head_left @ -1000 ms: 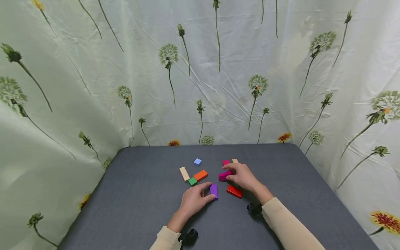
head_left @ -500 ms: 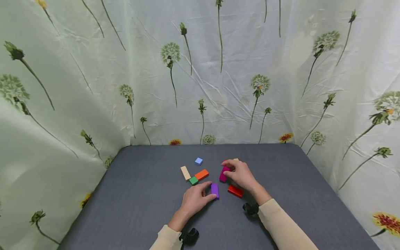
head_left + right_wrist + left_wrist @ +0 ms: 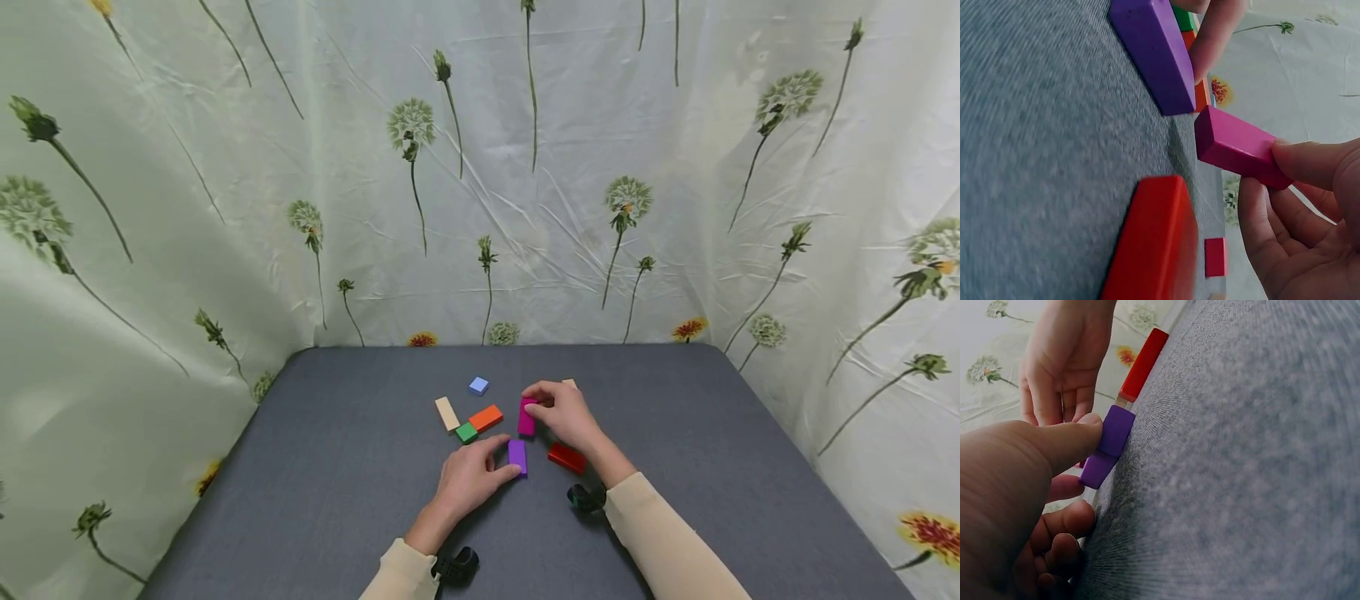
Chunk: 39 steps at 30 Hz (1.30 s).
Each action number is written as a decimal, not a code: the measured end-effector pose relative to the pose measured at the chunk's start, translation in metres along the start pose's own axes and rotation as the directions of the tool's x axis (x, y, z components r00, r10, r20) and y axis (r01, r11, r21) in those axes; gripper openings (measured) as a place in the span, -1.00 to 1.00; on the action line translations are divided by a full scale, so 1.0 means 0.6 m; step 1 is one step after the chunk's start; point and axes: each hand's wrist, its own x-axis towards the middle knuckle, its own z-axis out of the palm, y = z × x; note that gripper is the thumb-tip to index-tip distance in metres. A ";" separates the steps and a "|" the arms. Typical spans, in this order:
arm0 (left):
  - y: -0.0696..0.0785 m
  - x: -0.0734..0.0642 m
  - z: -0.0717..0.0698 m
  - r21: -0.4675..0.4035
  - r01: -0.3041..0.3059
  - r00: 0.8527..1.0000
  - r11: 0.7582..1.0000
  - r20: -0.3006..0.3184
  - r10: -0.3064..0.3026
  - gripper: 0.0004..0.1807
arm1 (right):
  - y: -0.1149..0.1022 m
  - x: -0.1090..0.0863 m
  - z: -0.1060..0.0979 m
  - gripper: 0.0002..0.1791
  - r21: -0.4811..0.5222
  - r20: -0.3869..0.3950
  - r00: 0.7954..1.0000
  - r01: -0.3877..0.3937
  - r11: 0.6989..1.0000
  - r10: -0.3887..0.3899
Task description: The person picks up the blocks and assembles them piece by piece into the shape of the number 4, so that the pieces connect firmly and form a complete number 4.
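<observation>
My left hand [image 3: 467, 482] pinches a purple block [image 3: 517, 458] at its two ends, thumb near and index finger far. In the left wrist view the thumb presses against this purple block [image 3: 1117, 430] on the grey cloth. Just beyond it, my right hand [image 3: 568, 415] holds a magenta block [image 3: 527, 418] between thumb and fingers. The right wrist view shows the magenta block [image 3: 1238, 142] gripped at one end, its free end pointing toward the purple block [image 3: 1154, 53]. A red block [image 3: 567, 457] lies below the right hand, touched by neither hand.
Left of the hands lie an orange block [image 3: 486, 417], a green block [image 3: 467, 432] and a beige block [image 3: 447, 413]. A blue block [image 3: 478, 386] sits farther back. Another beige block [image 3: 570, 383] and a small pinkish-red block [image 3: 1215, 257] lie behind the right hand.
My right hand has moved left, turning the magenta block from crosswise to lengthwise and bringing it nearer the purple block. The left hand keeps its pinch in place.
</observation>
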 end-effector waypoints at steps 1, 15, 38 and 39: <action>0.000 0.000 0.001 0.000 0.002 1.000 1.000 0.001 -0.002 -0.39 | 0.000 0.001 0.001 -0.79 0.008 0.010 1.000 -0.002 1.000 0.002; 0.001 0.000 0.002 0.004 0.003 1.000 1.000 -0.005 -0.003 -0.38 | 0.008 0.017 0.024 -0.81 0.021 0.127 0.992 -0.014 1.000 0.011; 0.001 -0.004 0.002 0.050 -0.034 0.999 0.998 -0.023 0.036 -0.37 | -0.004 -0.001 0.016 -0.42 -0.099 0.315 0.949 0.065 0.993 -0.031; 0.000 -0.004 0.001 0.051 -0.035 0.999 0.998 -0.022 0.036 -0.36 | -0.004 -0.003 0.016 -0.42 -0.099 0.310 0.950 0.066 0.993 -0.032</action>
